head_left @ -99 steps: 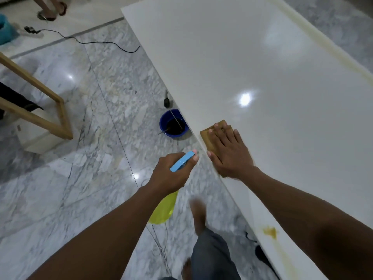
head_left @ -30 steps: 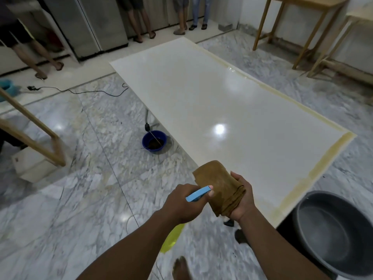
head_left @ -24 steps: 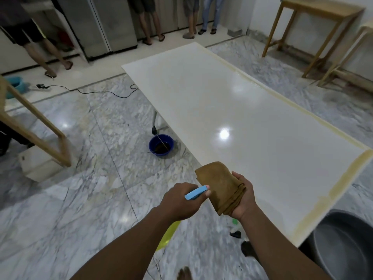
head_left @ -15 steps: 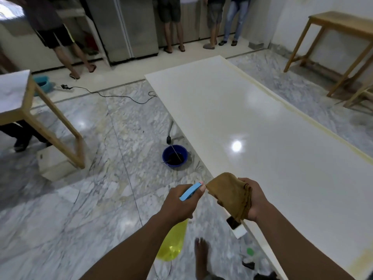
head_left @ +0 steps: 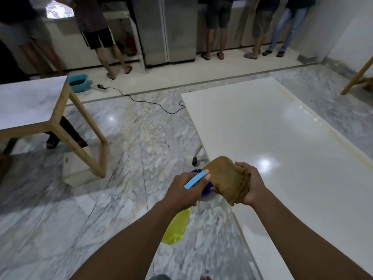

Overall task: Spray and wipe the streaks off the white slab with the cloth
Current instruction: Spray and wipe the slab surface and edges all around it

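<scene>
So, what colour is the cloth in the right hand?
Brown: the cloth in the right hand, head view.

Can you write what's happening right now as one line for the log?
left hand: holds spray bottle | right hand: holds brown cloth, off white slab | wiping: not now
</scene>
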`<state>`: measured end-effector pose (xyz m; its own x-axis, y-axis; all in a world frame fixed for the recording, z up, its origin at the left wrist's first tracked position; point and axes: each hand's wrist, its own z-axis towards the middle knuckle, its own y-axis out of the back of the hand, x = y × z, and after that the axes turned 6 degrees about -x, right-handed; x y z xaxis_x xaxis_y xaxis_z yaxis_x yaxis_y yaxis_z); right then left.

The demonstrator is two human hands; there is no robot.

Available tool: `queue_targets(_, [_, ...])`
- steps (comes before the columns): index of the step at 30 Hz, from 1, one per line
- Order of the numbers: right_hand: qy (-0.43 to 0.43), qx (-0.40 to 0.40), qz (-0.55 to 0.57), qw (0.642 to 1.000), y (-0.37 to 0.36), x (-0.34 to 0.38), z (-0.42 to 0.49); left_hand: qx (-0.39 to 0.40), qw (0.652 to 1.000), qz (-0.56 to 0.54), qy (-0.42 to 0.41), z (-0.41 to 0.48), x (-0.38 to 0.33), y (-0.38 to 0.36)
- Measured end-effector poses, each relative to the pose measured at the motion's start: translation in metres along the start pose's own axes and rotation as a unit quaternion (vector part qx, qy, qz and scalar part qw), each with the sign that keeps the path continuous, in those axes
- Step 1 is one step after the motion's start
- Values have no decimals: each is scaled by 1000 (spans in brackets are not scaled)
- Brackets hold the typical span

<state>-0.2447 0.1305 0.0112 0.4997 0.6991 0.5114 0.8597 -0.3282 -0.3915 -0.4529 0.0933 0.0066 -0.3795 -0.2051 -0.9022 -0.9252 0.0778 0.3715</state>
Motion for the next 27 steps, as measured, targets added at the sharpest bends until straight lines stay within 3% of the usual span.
queue_targets(6, [-28,-48,-188,981,-95,80,99,-18,1000,8,19,117,17,55])
queue_targets(12, [83,-123,-272,951,-214,171,243,-32,999,15,37,271,65,124])
queue_targets(16, [195,-150,-339,908,-281,217,335,-26,998,9,56,346,86,165])
queue_targets(18, [298,-181,-450,822,-304,232,386,-23,998,12,59,381,99,180])
queue_targets(21, [414,-187,-618,642,-321,236,457,-17,998,9,59,420,114,194])
queue_targets(23, [417,-185,-710,536,-322,228,499,-12,998,6,59,435,121,195])
queue_targets(25, [367,-167,-801,442,-318,214,527,-9,998,14,62,447,129,192])
queue_targets(27, [358,-163,-834,386,-309,203,543,-1,998,17,68,456,137,188])
